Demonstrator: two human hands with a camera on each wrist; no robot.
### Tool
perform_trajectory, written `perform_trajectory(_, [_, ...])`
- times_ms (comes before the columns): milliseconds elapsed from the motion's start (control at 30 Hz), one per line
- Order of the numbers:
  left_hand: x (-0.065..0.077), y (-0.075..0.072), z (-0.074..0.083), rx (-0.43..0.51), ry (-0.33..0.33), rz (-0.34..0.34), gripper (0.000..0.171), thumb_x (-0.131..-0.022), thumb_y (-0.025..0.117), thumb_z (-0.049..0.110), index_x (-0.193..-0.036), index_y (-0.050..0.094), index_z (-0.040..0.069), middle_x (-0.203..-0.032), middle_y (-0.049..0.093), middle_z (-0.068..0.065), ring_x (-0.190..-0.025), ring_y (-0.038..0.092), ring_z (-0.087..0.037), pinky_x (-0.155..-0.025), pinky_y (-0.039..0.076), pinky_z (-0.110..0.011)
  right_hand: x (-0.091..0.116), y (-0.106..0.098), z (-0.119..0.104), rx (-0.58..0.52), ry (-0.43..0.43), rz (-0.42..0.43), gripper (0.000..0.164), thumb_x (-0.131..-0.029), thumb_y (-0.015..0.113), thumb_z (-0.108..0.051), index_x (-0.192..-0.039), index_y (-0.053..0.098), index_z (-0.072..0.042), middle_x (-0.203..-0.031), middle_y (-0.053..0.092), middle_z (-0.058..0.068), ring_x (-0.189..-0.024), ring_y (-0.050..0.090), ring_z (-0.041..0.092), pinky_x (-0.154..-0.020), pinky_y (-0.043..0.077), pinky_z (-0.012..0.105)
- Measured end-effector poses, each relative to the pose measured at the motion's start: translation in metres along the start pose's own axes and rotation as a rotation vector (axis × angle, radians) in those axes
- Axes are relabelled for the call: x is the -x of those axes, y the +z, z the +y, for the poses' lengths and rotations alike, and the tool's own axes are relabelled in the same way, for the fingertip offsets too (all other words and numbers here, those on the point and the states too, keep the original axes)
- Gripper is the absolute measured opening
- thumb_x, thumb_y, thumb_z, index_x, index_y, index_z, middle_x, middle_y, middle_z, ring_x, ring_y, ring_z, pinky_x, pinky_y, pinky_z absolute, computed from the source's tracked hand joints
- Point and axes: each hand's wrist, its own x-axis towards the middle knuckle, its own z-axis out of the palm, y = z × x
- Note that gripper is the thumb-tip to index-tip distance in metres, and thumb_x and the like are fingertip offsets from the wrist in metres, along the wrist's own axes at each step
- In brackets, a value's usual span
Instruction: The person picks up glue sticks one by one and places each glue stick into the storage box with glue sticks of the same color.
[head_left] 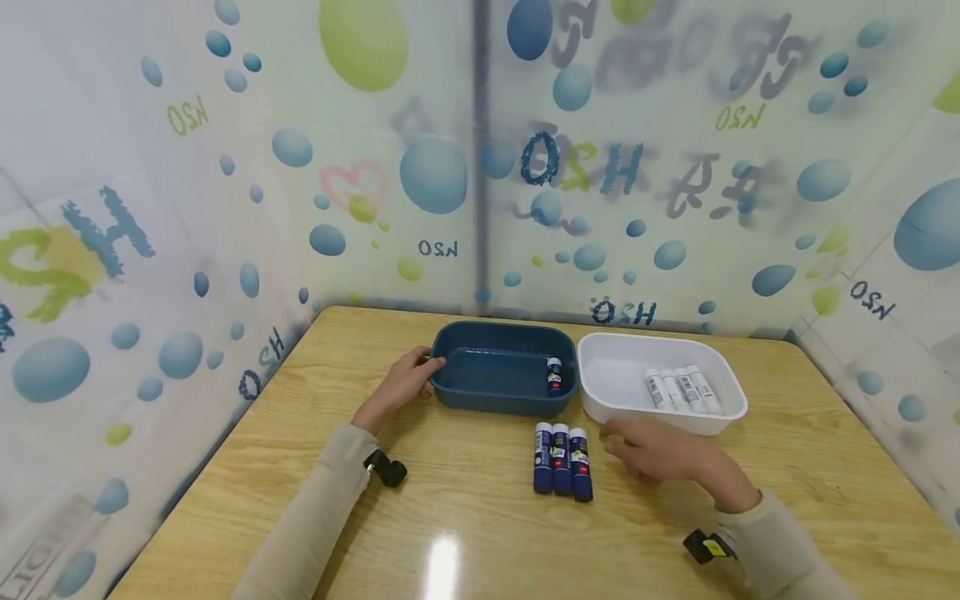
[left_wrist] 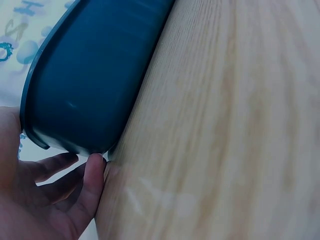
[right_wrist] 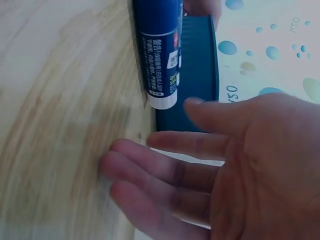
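Observation:
My left hand (head_left: 397, 385) grips the left end of a dark blue plastic bin (head_left: 491, 398), thumb over the rim and fingers against the outside wall (left_wrist: 85, 80). One blue glue stick (head_left: 554, 377) stands out at the right end inside that bin. In front of it, three blue glue sticks (head_left: 561, 460) with white caps lie side by side on the table, caps pointing away from me. My right hand (head_left: 663, 450) hovers just right of this row with fingers loosely bent and nothing held. In the right wrist view its thumb is near the nearest stick's white cap (right_wrist: 163, 101).
Against the blue bin's right side stands a white bin (head_left: 618, 371) with several white tubes (head_left: 682, 390) lying in its right part. Both bins are toward the back of the wooden table (head_left: 442, 492). A curtain (head_left: 420, 283) printed with bubbles hangs behind and at both sides.

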Motion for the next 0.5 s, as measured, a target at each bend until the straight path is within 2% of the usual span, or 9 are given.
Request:
perform_trajectory(233, [0.002,0.000,0.001,0.001,0.000,0.000,0.055,-0.109,0.050,0.038,-0.152,0.046,0.004,-0.145,0.055,-0.025,-0.094,0.067,-0.024,-0.077,0.061,-0.035,-0.006,0.008,-0.004,-0.024,0.010,0.038,0.058,-0.106,0.054,-0.047,-0.145,0.051,-0.004,-0.070,0.065,0.002,-0.058,0.059,0.015,-0.054,0.048,0.030])
perform_trajectory(500, [0.001,0.002,0.000,0.009,0.000,0.015,0.053,-0.108,0.052,0.039,-0.148,0.050,0.004,-0.140,0.059,-0.024,-0.098,0.067,-0.024,-0.075,0.061,-0.034,-0.007,0.013,-0.007,-0.008,0.003,0.038,0.055,-0.104,0.060,-0.045,-0.142,0.052,-0.007,-0.068,0.062,0.000,-0.055,0.056,0.014,-0.053,0.046,0.029])
